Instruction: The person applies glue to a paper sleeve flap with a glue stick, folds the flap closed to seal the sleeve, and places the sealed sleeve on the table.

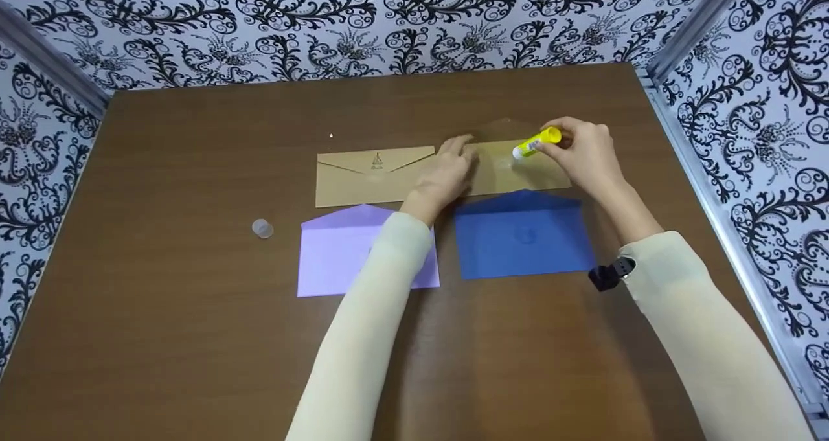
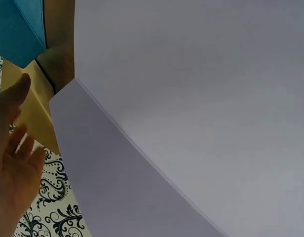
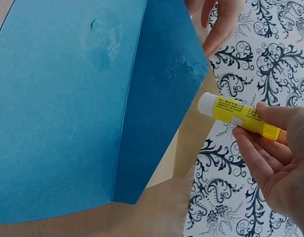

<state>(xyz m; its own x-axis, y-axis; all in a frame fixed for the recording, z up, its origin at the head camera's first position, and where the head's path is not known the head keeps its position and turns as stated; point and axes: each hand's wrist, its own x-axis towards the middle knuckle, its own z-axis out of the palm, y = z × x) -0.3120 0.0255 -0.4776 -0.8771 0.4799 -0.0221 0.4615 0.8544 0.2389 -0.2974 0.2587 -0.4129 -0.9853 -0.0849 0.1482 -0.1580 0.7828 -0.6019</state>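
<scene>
My right hand (image 1: 586, 156) pinches a yellow glue stick (image 1: 539, 142) between thumb and fingers, its white end tilted down close over the right brown envelope (image 1: 482, 175). A shiny patch shows on that envelope near the stick. In the right wrist view the label on the glue stick (image 3: 236, 114) faces the camera. With its fingers extended, my left hand (image 1: 447, 172) rests at the left end of the same envelope, beside the closed brown envelope (image 1: 346, 182). The left wrist view shows the thumb apart from the fingers of the left hand (image 2: 16, 163).
A lavender envelope (image 1: 330, 260) lies under my left forearm, its flap raised. To its right is a blue envelope (image 1: 492, 247) with glossy smears on body and flap. A translucent cap (image 1: 262, 228) stands left on the brown table (image 1: 162, 298). Patterned walls (image 1: 440, 26) border the table.
</scene>
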